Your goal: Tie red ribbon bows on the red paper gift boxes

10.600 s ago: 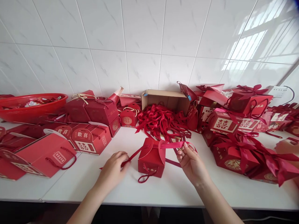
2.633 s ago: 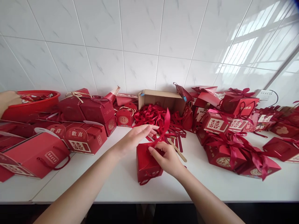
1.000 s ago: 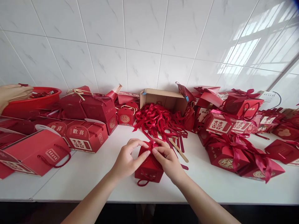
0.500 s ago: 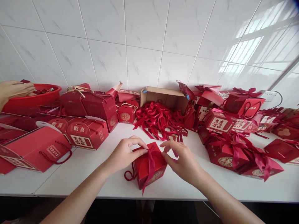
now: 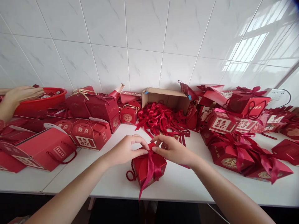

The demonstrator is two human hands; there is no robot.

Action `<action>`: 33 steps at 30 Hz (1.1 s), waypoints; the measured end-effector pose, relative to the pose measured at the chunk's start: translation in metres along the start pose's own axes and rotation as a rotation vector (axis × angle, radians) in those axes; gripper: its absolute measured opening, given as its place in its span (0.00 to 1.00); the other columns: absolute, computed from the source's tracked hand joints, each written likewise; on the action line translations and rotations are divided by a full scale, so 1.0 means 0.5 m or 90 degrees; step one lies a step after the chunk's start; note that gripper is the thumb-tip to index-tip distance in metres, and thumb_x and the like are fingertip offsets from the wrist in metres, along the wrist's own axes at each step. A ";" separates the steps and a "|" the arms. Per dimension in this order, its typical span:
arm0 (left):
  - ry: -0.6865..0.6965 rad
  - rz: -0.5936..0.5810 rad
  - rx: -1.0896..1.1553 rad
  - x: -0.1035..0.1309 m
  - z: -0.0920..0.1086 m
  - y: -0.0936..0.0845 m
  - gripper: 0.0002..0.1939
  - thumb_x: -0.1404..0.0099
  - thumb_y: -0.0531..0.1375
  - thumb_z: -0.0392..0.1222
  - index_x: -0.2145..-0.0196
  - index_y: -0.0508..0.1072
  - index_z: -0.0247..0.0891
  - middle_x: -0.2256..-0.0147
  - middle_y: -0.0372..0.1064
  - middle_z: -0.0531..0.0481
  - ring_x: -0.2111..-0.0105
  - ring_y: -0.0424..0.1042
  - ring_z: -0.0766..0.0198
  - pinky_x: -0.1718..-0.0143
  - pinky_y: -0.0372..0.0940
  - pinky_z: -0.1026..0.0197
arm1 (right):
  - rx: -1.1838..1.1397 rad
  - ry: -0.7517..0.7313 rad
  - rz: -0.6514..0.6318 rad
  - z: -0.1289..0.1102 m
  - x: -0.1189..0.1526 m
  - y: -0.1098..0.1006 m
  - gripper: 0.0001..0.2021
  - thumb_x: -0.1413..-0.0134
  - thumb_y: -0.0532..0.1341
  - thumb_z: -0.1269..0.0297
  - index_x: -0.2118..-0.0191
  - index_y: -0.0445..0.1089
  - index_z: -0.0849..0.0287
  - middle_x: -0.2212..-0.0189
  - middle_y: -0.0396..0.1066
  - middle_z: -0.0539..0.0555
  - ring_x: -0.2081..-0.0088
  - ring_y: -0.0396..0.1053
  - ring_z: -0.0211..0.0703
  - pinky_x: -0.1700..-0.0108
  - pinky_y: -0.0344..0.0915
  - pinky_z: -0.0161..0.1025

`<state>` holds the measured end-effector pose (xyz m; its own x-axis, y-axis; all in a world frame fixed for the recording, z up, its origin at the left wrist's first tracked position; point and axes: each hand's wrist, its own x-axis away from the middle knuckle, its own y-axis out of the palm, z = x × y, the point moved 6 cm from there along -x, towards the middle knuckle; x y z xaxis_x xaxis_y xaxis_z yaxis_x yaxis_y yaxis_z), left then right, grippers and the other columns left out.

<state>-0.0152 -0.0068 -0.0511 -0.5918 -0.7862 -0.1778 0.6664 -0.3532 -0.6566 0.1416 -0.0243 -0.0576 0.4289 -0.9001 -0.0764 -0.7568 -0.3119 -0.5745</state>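
A small red gift box [image 5: 142,169] stands on the white table near its front edge, with a cord handle [image 5: 131,175] curling out at its left. Dark red ribbon [image 5: 149,171] lies over the box top, and its tails hang down the front. At the top left of the box, my left hand [image 5: 130,148] pinches the ribbon between thumb and fingers. My right hand [image 5: 170,149] is close beside it, thumb and curled fingers also pinching ribbon at the box top. The exact knot or loop is partly hidden by my fingertips.
Loose ribbons [image 5: 161,119] spill from an open cardboard box [image 5: 168,93] behind. Red gift boxes [image 5: 46,149] are grouped at left; ribbon-tied boxes [image 5: 229,155] are stacked at right. Another person's hand [image 5: 23,95] is over a red basin [image 5: 42,104]. A tiled wall backs the table.
My right hand has moved left, from beside the box to the ribbon at its top, close to my left hand. A ribbon loop now hangs at the box's front right. The view has shifted slightly.
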 end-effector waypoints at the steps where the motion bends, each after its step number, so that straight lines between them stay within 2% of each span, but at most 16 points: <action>1: 0.002 -0.017 -0.011 -0.001 0.003 -0.001 0.07 0.40 0.63 0.47 0.68 0.78 0.43 0.64 0.75 0.50 0.60 0.73 0.57 0.54 0.65 0.57 | -0.006 -0.006 0.002 -0.003 -0.003 -0.001 0.11 0.43 0.60 0.59 0.56 0.69 0.57 0.66 0.70 0.50 0.71 0.63 0.35 0.70 0.61 0.33; 3: 0.003 -0.045 -0.030 -0.005 0.010 -0.005 0.07 0.40 0.63 0.47 0.68 0.78 0.42 0.63 0.74 0.51 0.60 0.72 0.58 0.55 0.65 0.58 | -0.009 -0.041 0.015 -0.012 -0.003 -0.004 0.07 0.43 0.59 0.67 0.58 0.69 0.58 0.68 0.69 0.50 0.70 0.63 0.35 0.68 0.62 0.33; 5: 0.001 -0.066 -0.046 -0.009 0.016 -0.009 0.07 0.40 0.63 0.47 0.68 0.78 0.43 0.63 0.74 0.52 0.61 0.72 0.59 0.56 0.65 0.60 | 0.000 -0.117 0.021 -0.023 0.004 -0.007 0.07 0.44 0.58 0.72 0.59 0.69 0.59 0.67 0.69 0.50 0.69 0.64 0.35 0.67 0.62 0.33; 8: 0.011 -0.097 -0.076 -0.016 0.027 -0.014 0.05 0.39 0.62 0.43 0.68 0.78 0.44 0.65 0.74 0.53 0.62 0.72 0.61 0.58 0.64 0.62 | 0.088 -0.276 0.001 -0.038 0.024 0.003 0.14 0.43 0.54 0.79 0.57 0.73 0.59 0.65 0.68 0.53 0.65 0.64 0.37 0.63 0.63 0.35; 11: 0.033 -0.119 -0.109 -0.022 0.036 -0.017 0.05 0.38 0.61 0.41 0.69 0.77 0.43 0.65 0.74 0.54 0.62 0.72 0.61 0.59 0.64 0.63 | 0.201 -0.361 -0.021 -0.035 0.041 0.021 0.20 0.43 0.52 0.80 0.51 0.74 0.59 0.64 0.64 0.57 0.64 0.63 0.40 0.63 0.64 0.37; 15: 0.048 -0.125 -0.119 -0.031 0.035 -0.021 0.05 0.38 0.60 0.41 0.69 0.76 0.42 0.66 0.75 0.54 0.62 0.71 0.62 0.59 0.63 0.63 | 0.262 -0.367 -0.044 -0.021 0.045 0.037 0.22 0.45 0.54 0.80 0.47 0.73 0.59 0.64 0.60 0.58 0.64 0.61 0.42 0.63 0.66 0.39; 20: 0.011 -0.114 -0.087 -0.041 0.013 -0.023 0.05 0.38 0.58 0.41 0.69 0.73 0.40 0.65 0.74 0.53 0.64 0.71 0.62 0.62 0.63 0.63 | 0.240 -0.371 -0.059 -0.015 0.044 0.045 0.21 0.43 0.55 0.79 0.47 0.73 0.55 0.64 0.58 0.55 0.62 0.60 0.41 0.59 0.67 0.41; 28: 0.028 -0.209 -0.060 -0.029 0.022 -0.005 0.07 0.36 0.56 0.43 0.67 0.71 0.40 0.65 0.71 0.52 0.63 0.70 0.62 0.59 0.63 0.63 | 0.180 -0.364 -0.060 -0.010 0.042 0.043 0.23 0.44 0.53 0.82 0.50 0.75 0.53 0.67 0.51 0.52 0.64 0.57 0.39 0.60 0.66 0.38; 33: 0.028 -0.242 -0.148 -0.025 0.029 -0.002 0.06 0.34 0.54 0.43 0.66 0.68 0.41 0.62 0.66 0.52 0.60 0.66 0.61 0.57 0.61 0.62 | 0.172 -0.367 -0.059 -0.007 0.040 0.043 0.23 0.43 0.53 0.81 0.49 0.74 0.52 0.66 0.51 0.52 0.65 0.57 0.38 0.60 0.66 0.38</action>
<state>-0.0018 -0.0040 -0.0374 -0.7972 -0.5983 0.0805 0.2814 -0.4862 -0.8273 0.1321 -0.0503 -0.0687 0.7394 -0.5424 -0.3989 -0.5851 -0.2245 -0.7793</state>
